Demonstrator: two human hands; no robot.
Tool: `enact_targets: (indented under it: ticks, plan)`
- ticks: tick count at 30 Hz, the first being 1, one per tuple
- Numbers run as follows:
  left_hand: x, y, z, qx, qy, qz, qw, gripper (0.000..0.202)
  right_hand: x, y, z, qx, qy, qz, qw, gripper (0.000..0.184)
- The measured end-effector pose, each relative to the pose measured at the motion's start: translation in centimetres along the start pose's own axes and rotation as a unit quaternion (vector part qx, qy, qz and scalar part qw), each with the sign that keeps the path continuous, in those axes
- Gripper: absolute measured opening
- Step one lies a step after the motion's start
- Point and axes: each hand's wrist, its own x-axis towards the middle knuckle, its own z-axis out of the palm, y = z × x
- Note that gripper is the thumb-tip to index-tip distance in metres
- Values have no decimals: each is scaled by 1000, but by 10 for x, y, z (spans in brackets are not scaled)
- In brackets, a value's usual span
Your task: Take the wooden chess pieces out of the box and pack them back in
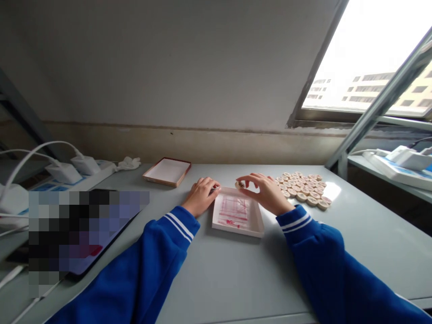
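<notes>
A shallow white box (216,223) with a red-printed sheet or plastic film inside stands on the desk in front of me. At its far left corner, my left hand (200,196) has curled fingers and a thumb against the rim; a small dark spot by the fingertips is unclear. Above the box's far edge, my right hand (265,192) pinches a round wooden Chinese chess piece (240,184) between thumb and fingers. Many similar round pieces (301,188) lie flat in a close cluster right of that hand, partly covered by it.
A shallow box lid (168,172) with a reddish rim lies at the back left. On the left are a blurred tablet-like device (101,229) and a power strip (97,173) with plugs and cables. A metal post (342,166) rises at the desk's back right corner.
</notes>
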Motion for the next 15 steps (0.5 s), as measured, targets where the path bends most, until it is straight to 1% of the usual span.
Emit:
enact_targets:
  ticks: [2, 4, 6, 9, 12, 14, 15]
  plan:
    - [0, 1, 0, -3, -2, 20, 1000, 26, -4, -14, 6, 12, -39, -41, 998, 22]
    - [0, 3, 0, -10, -10, 33, 999, 27, -8, -22, 11, 10, -67, -66, 996, 20]
    - [1, 4, 0, -17, -21, 34, 999, 27, -10, -25, 16, 10, -76, -76, 994, 21]
    - [1, 4, 0, -22, -37, 14, 999, 29, -9, -22, 19, 21, -68, -68, 995, 28]
    - [1, 4, -2, -19, -60, -8, 998, 32, -5, -21, 11, 41, -34, -62, 997, 22]
    - [-1, 6, -3, -12, -68, -18, 997, 40, -9, -30, -4, 81, 22, -76, 994, 17]
    - [-2, 8, -3, -8, -69, -22, 997, 43, -17, -36, -14, 113, 62, -83, 988, 16]
